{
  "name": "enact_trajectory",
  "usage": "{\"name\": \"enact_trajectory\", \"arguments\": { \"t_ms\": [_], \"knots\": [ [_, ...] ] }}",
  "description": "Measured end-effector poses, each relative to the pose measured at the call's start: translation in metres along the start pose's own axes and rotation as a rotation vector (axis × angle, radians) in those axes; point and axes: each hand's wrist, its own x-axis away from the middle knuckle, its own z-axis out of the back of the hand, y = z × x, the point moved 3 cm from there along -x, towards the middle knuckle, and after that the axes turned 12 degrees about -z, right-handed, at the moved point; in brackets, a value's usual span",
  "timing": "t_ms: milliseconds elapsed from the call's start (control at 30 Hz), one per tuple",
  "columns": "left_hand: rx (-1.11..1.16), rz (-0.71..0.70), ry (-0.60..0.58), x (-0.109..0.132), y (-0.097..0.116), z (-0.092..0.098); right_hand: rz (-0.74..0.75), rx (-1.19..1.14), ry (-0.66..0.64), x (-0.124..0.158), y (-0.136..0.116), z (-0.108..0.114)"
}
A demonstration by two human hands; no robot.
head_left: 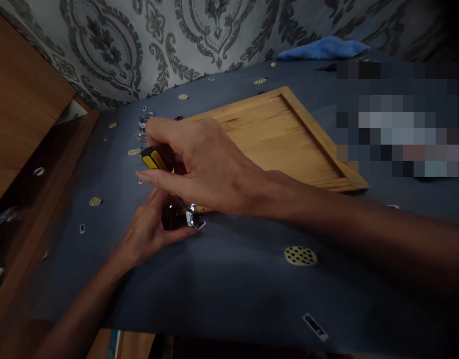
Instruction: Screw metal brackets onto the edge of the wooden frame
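My right hand (207, 164) is closed around the yellow-and-black handle of a screwdriver (152, 158). Its shaft slants down past my right fingers to a small shiny metal fitting, which looks like a hinge (190, 218), at the near corner of a framed wooden panel (266, 134). My left hand (145, 229) curls around this fitting, with the thumb against its near side and the fingers behind it. My right hand hides part of the panel's near left edge. Where the screwdriver tip meets the metal is too small to make out.
Small metal hardware (141, 130) lies in a loose pile beyond my hands. A blue cloth (324, 48) rests at the back of the covered table (229, 284), against the patterned wall. Wooden furniture (23, 104) stands along the left side. A blurred-out patch covers the right.
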Motion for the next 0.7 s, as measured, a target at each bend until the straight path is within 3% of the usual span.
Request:
{"name": "enact_trajectory", "arguments": {
  "t_ms": [267,700],
  "knots": [
    [-0.066,-0.005,-0.001,0.0024,-0.0026,-0.0005,0.015,0.113,-0.121,-0.0010,-0.0017,0.0002],
    [-0.012,0.013,-0.016,0.0026,-0.0039,-0.0009,-0.056,0.063,-0.036,-0.0003,-0.0038,0.0045]
  ]
}}
